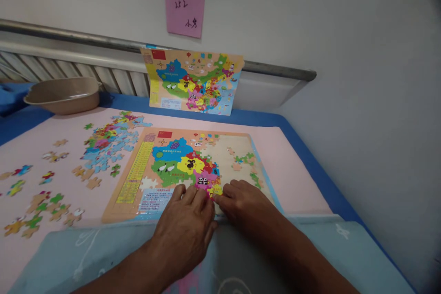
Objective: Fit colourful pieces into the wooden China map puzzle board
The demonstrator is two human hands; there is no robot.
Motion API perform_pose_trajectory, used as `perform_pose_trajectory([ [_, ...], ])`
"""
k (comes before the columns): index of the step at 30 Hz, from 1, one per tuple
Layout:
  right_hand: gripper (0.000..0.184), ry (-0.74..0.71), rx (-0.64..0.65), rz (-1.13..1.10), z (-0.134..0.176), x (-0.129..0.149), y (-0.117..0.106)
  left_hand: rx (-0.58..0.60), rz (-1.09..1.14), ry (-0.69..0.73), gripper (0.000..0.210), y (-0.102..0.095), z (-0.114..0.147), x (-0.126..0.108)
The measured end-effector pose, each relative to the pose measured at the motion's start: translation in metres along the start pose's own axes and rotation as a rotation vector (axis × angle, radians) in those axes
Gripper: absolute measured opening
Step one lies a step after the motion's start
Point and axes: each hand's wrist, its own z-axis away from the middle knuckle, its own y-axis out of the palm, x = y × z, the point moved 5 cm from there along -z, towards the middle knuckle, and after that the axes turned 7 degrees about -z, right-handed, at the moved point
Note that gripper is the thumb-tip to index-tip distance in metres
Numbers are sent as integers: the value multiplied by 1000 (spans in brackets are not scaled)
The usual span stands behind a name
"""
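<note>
On the table lies a map jigsaw puzzle [127,188], its left side filled with colourful pieces and much of its right side bare board. My left hand [189,220] rests over the lower middle edge, thumb apart from the bent fingers, fingertips partly hidden. Beside it, my right hand [243,202] has its fingers curled, thumb and index pinched at a yellow piece [216,189] and a bit of pink. Whether a piece is between those fingertips is hidden. Panda pieces [203,181] lie just beyond the hands. Several loose green and orange pieces [246,158] lie on the bare board.
A printed reference map [193,82] leans upright against the wall rail [279,70]. Left of the board is a heap of loose pieces [110,140], with smaller clusters [44,209] nearer. A beige basin [65,96] stands back left. A pink note [185,7] hangs above.
</note>
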Motion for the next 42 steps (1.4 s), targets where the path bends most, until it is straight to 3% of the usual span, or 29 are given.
perform_pose_trajectory([
  [6,9,-9,-25,-19,1,0,-4,57,4,-4,24,-1,0,1],
  [13,19,30,-33,-123,-2,-13,-5,75,-23,18,24,-1,-4,1],
  [26,13,288,11,-148,1,-28,-10,72,18,24,18,-2,-5,-2],
  [42,8,274,14,-214,1,-29,-10,99,9,40,21,0,-6,-2],
])
